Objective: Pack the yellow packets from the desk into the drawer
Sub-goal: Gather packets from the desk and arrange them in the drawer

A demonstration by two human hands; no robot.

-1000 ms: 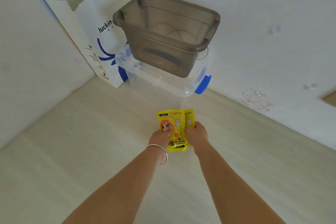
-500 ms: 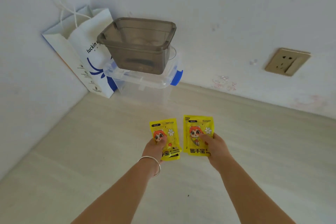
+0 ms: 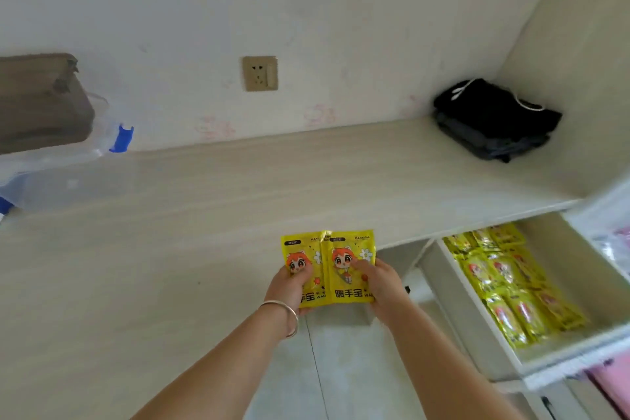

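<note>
Each hand holds a yellow packet with a cartoon figure, side by side above the desk's front edge. My left hand (image 3: 289,288) grips the left packet (image 3: 301,257), thumb on its face. The right packet (image 3: 347,251) is pinched by my right hand (image 3: 383,285), and its left edge slightly overlaps the other packet. At the lower right the white drawer (image 3: 576,353) stands pulled out, with several more yellow packets (image 3: 511,283) lying in rows inside it.
The pale wooden desk (image 3: 238,187) runs to the wall. A clear storage box with blue clips (image 3: 68,177) carries a brown bin (image 3: 41,102) at far left. Folded black clothing (image 3: 494,119) sits at the back right corner. A wall socket (image 3: 260,73) is above.
The view has swung right, bringing the open drawer into sight. Both hands have brought their packets together and carried them right, to the desk's front edge.
</note>
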